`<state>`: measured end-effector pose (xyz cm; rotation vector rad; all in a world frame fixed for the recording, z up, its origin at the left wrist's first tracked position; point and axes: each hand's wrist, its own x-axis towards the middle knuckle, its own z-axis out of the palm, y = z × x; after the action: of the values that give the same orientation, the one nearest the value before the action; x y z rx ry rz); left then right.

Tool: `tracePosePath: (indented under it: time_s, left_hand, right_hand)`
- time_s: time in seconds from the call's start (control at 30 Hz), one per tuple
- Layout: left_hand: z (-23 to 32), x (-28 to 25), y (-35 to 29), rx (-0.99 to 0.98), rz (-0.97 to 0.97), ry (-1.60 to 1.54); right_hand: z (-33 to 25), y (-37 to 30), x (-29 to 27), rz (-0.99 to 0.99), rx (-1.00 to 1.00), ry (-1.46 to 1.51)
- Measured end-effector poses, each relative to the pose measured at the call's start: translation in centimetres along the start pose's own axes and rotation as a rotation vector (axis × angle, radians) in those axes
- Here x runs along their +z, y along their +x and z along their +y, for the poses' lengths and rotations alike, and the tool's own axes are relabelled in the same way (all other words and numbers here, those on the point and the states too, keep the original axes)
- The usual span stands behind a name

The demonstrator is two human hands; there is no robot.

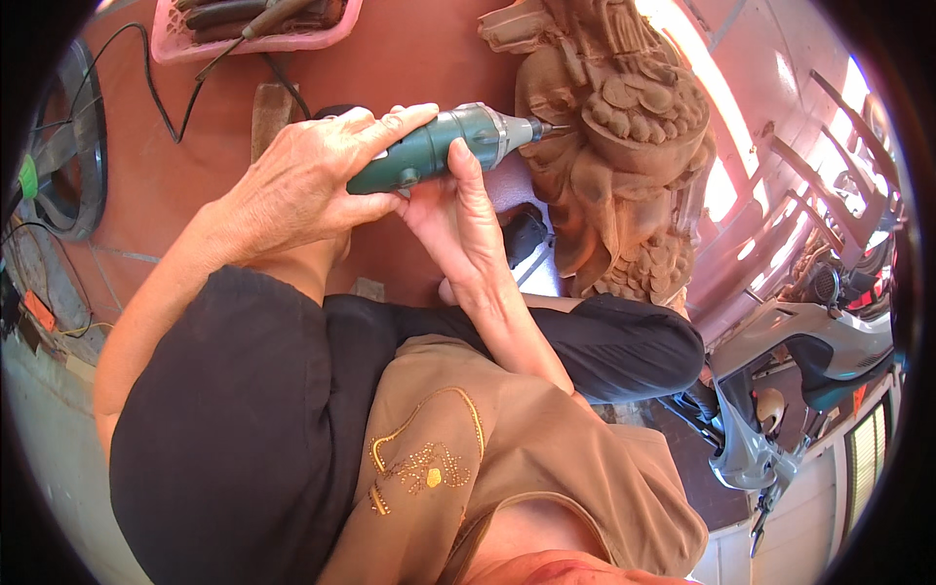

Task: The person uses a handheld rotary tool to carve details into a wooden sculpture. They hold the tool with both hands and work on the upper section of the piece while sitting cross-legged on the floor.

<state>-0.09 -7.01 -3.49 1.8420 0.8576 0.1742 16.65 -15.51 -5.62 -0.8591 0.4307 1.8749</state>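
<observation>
"Gripping what, those fingers (408, 118)?"

"A green power tool (419, 156). The left hand (297, 171) wraps its back end; the right hand (460, 219) holds it from below, thumb against its side."

"And the bit (556, 128)?"

"Aimed right, at the brown carving (634, 190). I can't tell whether they touch."

"Farther out?"

"A pink basket (210, 51) beyond the hands, a motorbike (829, 341) to the right."

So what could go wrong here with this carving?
The thin bit of the green rotary tool might skid across the rounded brown carving and gouge it. The bit might snap if pushed sideways. The bare right hand holds near the tool's front, so a slip might nick it.
</observation>
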Motion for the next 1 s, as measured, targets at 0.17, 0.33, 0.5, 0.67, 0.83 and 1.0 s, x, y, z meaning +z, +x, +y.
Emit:
tracePosePath:
  time_s: [0.17,0.33,0.5,0.67,0.83,1.0]
  left_hand:
    - [0.0,0.3,0.7,-0.022,-0.013,-0.008]
    - [-0.3,1.1,1.1,-0.006,-0.012,-0.008]
    - [0.2,1.1,1.2,-0.018,-0.001,-0.011]
    - [0.6,1.4,1.7,-0.053,-0.053,-0.02]
    - [0.9,1.5,1.9,-0.06,-0.044,-0.02]
    - [0.7,1.5,2.0,-0.059,-0.054,-0.001]
  right_hand:
    - [0.1,0.2,-0.9,0.04,-0.03,0.004]
    - [-0.1,0.0,-1.5,0.065,-0.043,0.033]
    - [-0.3,-0.1,-1.6,0.054,-0.046,0.034]
    - [-0.6,-0.3,-2.2,0.056,-0.06,0.021]
    - [-0.8,-0.2,-2.3,0.053,-0.061,0.036]
    - [-0.9,-0.2,-1.9,0.056,-0.063,0.057]
